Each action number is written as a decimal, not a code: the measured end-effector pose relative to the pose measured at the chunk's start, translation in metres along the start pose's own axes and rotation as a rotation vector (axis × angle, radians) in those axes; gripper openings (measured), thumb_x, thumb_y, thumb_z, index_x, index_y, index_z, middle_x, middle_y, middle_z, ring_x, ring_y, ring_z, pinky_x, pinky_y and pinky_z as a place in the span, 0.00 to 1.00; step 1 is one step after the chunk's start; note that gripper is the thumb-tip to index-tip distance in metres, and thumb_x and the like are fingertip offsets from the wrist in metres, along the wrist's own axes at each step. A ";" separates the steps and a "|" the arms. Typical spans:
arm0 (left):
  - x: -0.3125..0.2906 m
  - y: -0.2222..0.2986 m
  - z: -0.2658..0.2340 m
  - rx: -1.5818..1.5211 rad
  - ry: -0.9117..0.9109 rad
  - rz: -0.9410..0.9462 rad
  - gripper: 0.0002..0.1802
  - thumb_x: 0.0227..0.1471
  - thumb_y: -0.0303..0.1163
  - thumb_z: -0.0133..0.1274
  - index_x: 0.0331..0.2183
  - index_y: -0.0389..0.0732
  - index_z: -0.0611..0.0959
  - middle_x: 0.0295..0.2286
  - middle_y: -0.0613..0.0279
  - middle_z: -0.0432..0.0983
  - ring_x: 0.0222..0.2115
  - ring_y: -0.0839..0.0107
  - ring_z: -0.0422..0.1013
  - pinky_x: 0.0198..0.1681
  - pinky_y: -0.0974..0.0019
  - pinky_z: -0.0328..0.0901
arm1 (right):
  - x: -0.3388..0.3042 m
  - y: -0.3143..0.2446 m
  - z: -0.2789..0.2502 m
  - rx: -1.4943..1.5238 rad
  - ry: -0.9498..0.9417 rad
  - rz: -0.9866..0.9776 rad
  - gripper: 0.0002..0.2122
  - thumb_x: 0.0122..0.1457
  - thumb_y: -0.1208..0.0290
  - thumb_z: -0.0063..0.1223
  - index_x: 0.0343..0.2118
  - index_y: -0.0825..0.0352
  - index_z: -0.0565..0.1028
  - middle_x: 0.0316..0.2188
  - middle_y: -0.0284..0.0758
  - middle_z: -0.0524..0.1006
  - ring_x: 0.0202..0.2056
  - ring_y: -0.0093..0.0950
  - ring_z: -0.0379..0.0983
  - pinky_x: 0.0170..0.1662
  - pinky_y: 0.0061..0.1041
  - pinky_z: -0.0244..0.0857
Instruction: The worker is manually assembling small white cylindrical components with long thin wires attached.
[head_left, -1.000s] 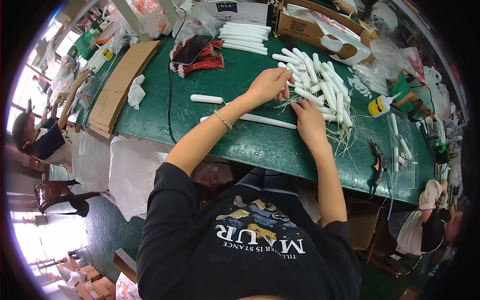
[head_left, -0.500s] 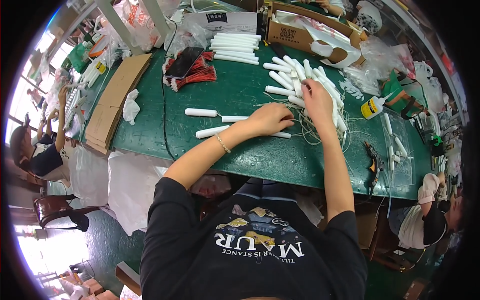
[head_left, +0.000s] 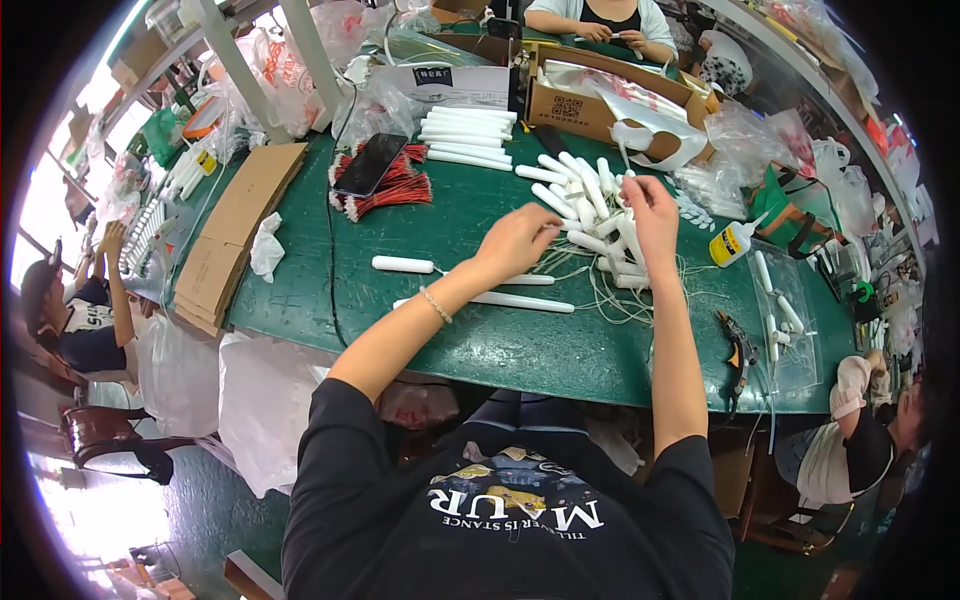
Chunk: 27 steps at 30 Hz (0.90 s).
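Observation:
A loose pile of white tubes point(head_left: 587, 190) with pale thin cords point(head_left: 615, 300) trailing from it lies in front of me on the green table. Over the near left side of the pile, my left hand point(head_left: 513, 243) has its thumb and fingertips pinched together. My right hand point(head_left: 654, 222) is closed in a pinch at the pile's right side. Anything between either set of fingertips is too small to make out. Several separate white tubes lie near my left forearm, among them one tube point(head_left: 403, 264) at the left.
A phone point(head_left: 371, 165) rests on red wire bundles point(head_left: 405, 188). Behind are a row of white tubes point(head_left: 468, 137) and an open carton point(head_left: 570, 105). Right of the pile are a glue bottle point(head_left: 733, 243) and black-orange pliers point(head_left: 737, 355). Flat cardboard point(head_left: 235, 235) lies left. Co-workers sit around.
Both hands have come up off the table and pile, with fingers now pinched. The pile's tubes have shifted. The view has tilted, bringing a person across the table into sight.

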<state>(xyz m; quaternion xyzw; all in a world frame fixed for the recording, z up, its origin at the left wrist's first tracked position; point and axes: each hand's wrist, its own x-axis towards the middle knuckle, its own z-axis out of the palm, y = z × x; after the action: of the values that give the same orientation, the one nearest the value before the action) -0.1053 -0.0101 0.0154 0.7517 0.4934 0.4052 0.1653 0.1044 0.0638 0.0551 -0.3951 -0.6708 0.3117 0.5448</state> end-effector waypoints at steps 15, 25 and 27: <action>0.037 0.069 0.041 -0.308 -0.073 0.025 0.11 0.46 0.37 0.54 0.31 0.43 0.84 0.25 0.59 0.80 0.28 0.63 0.76 0.32 0.61 0.67 | -0.015 -0.055 -0.013 0.107 0.014 -0.131 0.08 0.62 0.70 0.46 0.34 0.69 0.74 0.28 0.28 0.73 0.28 0.15 0.62 0.34 0.15 0.57; 0.041 0.055 0.050 -0.467 0.135 -0.089 0.12 0.49 0.36 0.52 0.31 0.38 0.83 0.23 0.55 0.79 0.22 0.65 0.74 0.29 0.65 0.66 | -0.047 -0.011 -0.025 -0.108 0.103 -0.094 0.20 0.61 0.69 0.47 0.55 0.69 0.60 0.47 0.39 0.68 0.46 0.28 0.66 0.49 0.25 0.59; 0.046 0.051 0.049 -0.533 0.110 -0.113 0.13 0.50 0.37 0.51 0.29 0.36 0.82 0.20 0.56 0.76 0.19 0.71 0.70 0.26 0.65 0.65 | -0.060 0.001 -0.025 -0.191 0.090 -0.034 0.20 0.59 0.71 0.50 0.53 0.70 0.62 0.45 0.38 0.68 0.44 0.27 0.66 0.45 0.25 0.62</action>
<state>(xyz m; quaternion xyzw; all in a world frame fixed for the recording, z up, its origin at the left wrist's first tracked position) -0.0275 0.0144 0.0392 0.6299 0.4187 0.5512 0.3523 0.1350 0.0117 0.0304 -0.4473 -0.6789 0.2191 0.5395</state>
